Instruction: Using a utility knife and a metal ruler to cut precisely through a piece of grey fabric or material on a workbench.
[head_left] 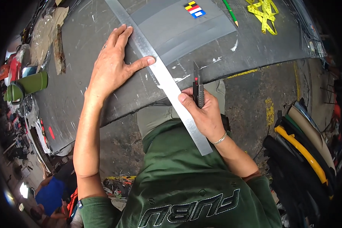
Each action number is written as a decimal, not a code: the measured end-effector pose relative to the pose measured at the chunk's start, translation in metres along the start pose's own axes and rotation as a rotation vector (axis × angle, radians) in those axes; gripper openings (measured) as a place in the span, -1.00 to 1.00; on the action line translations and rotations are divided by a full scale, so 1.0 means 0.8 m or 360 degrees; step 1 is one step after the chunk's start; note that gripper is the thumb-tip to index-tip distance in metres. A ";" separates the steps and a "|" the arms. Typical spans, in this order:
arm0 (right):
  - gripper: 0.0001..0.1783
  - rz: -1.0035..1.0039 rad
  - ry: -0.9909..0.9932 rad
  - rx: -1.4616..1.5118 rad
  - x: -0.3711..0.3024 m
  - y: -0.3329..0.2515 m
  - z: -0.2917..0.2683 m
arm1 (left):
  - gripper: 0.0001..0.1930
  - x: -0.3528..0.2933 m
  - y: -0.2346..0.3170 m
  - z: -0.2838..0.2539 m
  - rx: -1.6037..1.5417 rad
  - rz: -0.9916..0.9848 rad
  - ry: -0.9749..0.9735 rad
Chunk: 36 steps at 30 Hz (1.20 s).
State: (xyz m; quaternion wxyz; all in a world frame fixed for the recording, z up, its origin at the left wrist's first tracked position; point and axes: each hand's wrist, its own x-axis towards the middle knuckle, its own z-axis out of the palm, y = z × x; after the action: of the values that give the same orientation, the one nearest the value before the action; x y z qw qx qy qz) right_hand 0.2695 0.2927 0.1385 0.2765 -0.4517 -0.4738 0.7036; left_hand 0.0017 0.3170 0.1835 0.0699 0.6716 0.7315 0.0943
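A long metal ruler [167,78] slants across the dark work table, its near end sticking out over the table edge in front of me. My left hand [112,62] lies open, thumb and fingertips touching the ruler's left part. Beside the ruler is a grey fabric panel [178,41], partly under its right edge, with a small multicoloured patch [194,9]. My right hand [204,112], near the table edge, grips a black utility knife [198,93] with its blade pointing away from me. The right thumb rests against the ruler.
A green pencil [230,13] and a yellow tape measure [264,16] lie at the far right. A green roll [26,86] and a rough wooden stick [59,49] are at the left. Several material rolls [304,146] stand right of me; a person in blue [51,195] is lower left.
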 end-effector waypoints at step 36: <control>-0.76 -0.0028 -0.0002 -0.0246 0.003 0.002 -0.009 | 0.09 0.029 0.015 -0.022 0.0243 0.0005 -0.0203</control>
State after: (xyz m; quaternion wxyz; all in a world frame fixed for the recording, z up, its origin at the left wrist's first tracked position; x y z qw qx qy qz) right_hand 0.2749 0.2972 0.1352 0.2466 -0.4671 -0.5309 0.6626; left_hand 0.0073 0.3400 0.2042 0.0647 0.6807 0.7297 -0.0046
